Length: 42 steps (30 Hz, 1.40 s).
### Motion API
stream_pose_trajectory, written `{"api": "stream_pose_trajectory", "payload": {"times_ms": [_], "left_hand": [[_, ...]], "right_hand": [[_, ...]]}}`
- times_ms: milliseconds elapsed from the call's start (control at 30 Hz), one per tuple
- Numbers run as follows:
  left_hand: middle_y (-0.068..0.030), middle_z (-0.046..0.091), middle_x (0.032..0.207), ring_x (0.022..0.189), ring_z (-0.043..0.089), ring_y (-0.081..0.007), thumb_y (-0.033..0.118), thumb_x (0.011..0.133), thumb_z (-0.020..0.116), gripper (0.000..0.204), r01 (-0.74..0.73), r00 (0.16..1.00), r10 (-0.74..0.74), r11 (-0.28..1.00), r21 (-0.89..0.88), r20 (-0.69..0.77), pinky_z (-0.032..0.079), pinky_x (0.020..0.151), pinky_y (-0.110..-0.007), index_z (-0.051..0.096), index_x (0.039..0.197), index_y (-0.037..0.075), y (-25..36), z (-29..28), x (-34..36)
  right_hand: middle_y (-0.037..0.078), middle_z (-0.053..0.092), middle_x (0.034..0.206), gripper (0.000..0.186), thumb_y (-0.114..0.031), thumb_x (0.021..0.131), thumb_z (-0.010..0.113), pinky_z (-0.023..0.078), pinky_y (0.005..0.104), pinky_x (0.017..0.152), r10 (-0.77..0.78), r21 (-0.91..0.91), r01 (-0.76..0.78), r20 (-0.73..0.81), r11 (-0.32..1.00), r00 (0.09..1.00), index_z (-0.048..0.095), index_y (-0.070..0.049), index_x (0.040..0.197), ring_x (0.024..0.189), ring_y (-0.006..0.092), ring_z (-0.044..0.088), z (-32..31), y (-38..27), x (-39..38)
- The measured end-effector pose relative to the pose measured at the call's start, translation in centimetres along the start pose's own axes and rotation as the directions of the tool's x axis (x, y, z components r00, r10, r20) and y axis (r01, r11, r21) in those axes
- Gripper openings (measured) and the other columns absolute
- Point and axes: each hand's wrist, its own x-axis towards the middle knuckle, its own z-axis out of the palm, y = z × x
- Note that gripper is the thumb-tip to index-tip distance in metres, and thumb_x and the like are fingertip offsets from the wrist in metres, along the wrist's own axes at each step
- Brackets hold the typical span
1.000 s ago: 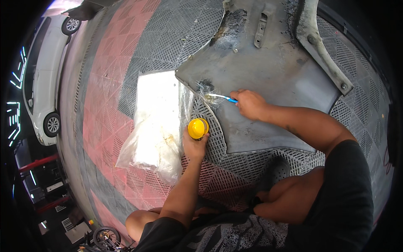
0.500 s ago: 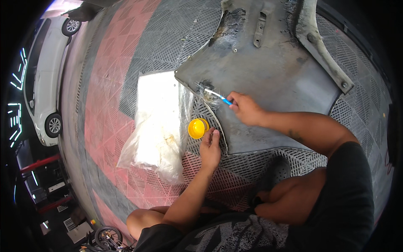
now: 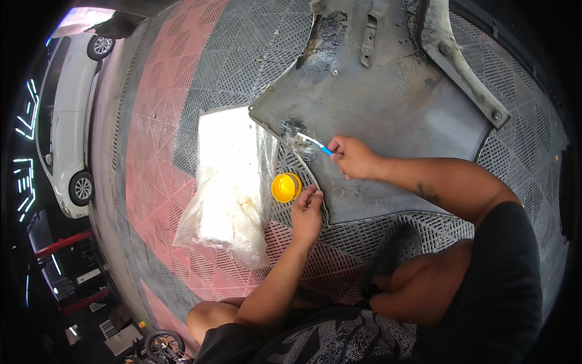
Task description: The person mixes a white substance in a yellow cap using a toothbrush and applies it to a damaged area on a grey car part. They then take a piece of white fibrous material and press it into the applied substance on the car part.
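Note:
A large grey moulded panel lies on the floor in front of me. My right hand grips a blue and white toothbrush by its handle. The brush head is at a dark, rough patch with pale, hair-like strands near the panel's left edge. My left hand is closed, thumb and fingers pinched at the panel's lower left edge. Just beside those fingers is a yellow round cup, its open top facing up; what lies inside is hard to make out.
A white slab in clear plastic wrap lies left of the panel. Red and grey grid tiles cover the floor. A curved bracket is fixed at the panel's upper right. A white car stands far left, a small wheel lower left.
My left fingers have shifted slightly right, away from the cup toward the panel edge. The toothbrush stays at the rough patch, its head slightly lower. The view has tilted a little.

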Motion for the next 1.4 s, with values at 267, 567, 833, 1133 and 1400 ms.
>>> {"api": "stream_pose_trajectory", "payload": {"times_ms": [267,567,833,1133,1400], "left_hand": [[0.0050,0.063,0.089,0.075,0.051,-0.0040,0.016,0.106,0.071,0.038,0.021,1.000,-0.021,0.999,-0.039,0.017,0.040,0.067,-0.022,0.068,0.138,-0.004,0.4,-0.1,0.1],[0.0037,0.066,0.093,0.078,0.053,-0.0046,0.016,0.106,0.071,0.037,0.030,0.999,-0.030,1.000,-0.004,0.039,0.042,0.070,-0.023,0.068,0.138,-0.003,0.2,-0.4,0.3],[0.0035,0.062,0.087,0.071,0.051,-0.0046,0.017,0.107,0.071,0.038,-0.006,0.999,0.005,0.999,0.036,0.032,0.040,0.063,-0.023,0.066,0.139,-0.003,-0.1,-0.3,0.1],[0.0041,0.062,0.095,0.082,0.050,-0.0049,0.019,0.108,0.071,0.040,0.026,0.999,-0.029,0.998,0.049,0.045,0.041,0.073,-0.022,0.066,0.141,-0.003,0.7,-0.3,-0.2],[0.0044,0.062,0.095,0.079,0.050,-0.0047,0.019,0.107,0.071,0.040,0.030,0.998,-0.031,0.999,0.025,0.056,0.040,0.070,-0.022,0.066,0.140,-0.003,0.9,-0.4,-0.2]], "right_hand": [[0.014,0.070,0.098,0.019,-0.009,0.108,0.061,0.058,0.0362,0.049,0.048,0.021,-0.050,0.078,0.999,0.996,0.057,0.001,0.124,0.067,0.0182,0.072,2.0,0.8,-1.4],[0.023,0.074,0.102,0.026,-0.006,0.093,0.074,0.054,0.0532,0.087,-0.167,-0.340,0.165,0.022,0.926,0.986,0.060,-0.003,0.114,0.101,0.0456,0.071,1.9,0.6,-2.5],[0.021,0.072,0.098,0.024,-0.006,0.093,0.076,0.056,0.0509,0.079,-0.281,-0.427,0.287,0.080,0.858,0.957,0.062,-0.002,0.112,0.093,0.0416,0.073,1.2,-0.5,-2.6],[0.008,0.066,0.093,0.020,-0.005,0.107,0.063,0.056,0.0325,0.053,0.001,0.000,-0.001,0.060,1.000,0.998,0.060,-0.002,0.126,0.069,0.0149,0.068,-0.8,0.4,-0.3],[0.013,0.067,0.093,0.023,-0.002,0.098,0.071,0.055,0.0436,0.074,-0.296,-0.420,0.273,0.012,0.865,0.955,0.063,-0.005,0.120,0.082,0.0279,0.069,-0.4,0.8,-1.6]]}}
